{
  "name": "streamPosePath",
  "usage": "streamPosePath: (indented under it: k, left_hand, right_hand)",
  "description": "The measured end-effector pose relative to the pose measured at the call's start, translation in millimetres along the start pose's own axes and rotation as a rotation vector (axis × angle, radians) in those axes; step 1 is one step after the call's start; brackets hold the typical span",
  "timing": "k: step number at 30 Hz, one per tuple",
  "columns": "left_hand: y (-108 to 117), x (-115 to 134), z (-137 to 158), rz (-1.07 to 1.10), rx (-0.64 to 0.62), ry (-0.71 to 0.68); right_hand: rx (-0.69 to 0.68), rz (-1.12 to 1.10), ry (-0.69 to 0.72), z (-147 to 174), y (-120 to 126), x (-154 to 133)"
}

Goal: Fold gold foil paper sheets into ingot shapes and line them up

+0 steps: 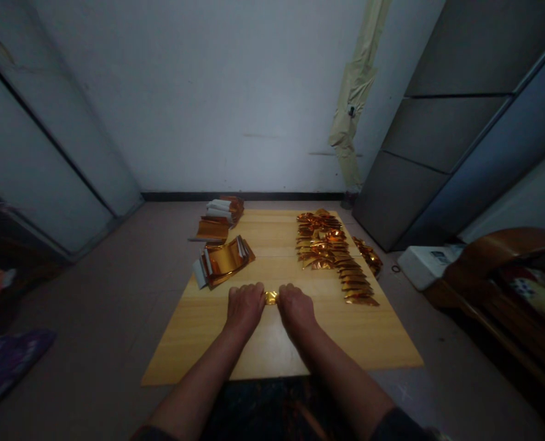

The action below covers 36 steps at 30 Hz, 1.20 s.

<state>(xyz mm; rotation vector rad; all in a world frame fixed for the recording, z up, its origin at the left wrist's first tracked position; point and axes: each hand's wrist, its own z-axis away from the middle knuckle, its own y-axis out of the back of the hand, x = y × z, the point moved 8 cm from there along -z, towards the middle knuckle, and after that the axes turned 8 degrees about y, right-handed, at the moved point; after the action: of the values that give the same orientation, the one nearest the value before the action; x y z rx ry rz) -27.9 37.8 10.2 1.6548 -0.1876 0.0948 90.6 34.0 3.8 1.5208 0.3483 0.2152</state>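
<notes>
Between my two hands a small piece of gold foil paper (271, 298) shows its shiny middle, just above the near half of the wooden board. My left hand (245, 306) is closed on its left end, and my right hand (296, 308) grips the right end. The fingertips are curled under and hidden. Left of my hands lies a loose stack of gold foil sheets (226, 260) with pale backs. To the right, rows of folded gold foil pieces (320, 245) overlap one another, with a column of them (357, 282) running toward me.
The pale wooden board (198, 331) rests low over the floor. More foil sheets (212, 229) lie at its far left corner, and further folded pieces (368, 254) lie beyond its right edge. A grey refrigerator (419, 141), a white box (423, 266) and wooden furniture (497, 269) stand at right.
</notes>
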Motion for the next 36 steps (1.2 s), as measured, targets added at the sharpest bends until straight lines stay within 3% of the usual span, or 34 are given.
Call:
streamPosePath:
  k: [12, 20, 36]
  left_hand:
    - [-3, 5, -11, 0.153, 0.001, -0.232]
    - [-2, 3, -20, 0.27, -0.08, -0.253]
    - [-3, -2, -20, 0.322, -0.068, -0.277]
  right_hand:
    - [0.067, 0.016, 0.105, -9, -3, 7]
    - [0.077, 0.021, 0.144, -15, 2, 14]
    - [0.057, 0.013, 0.126, -20, 7, 20]
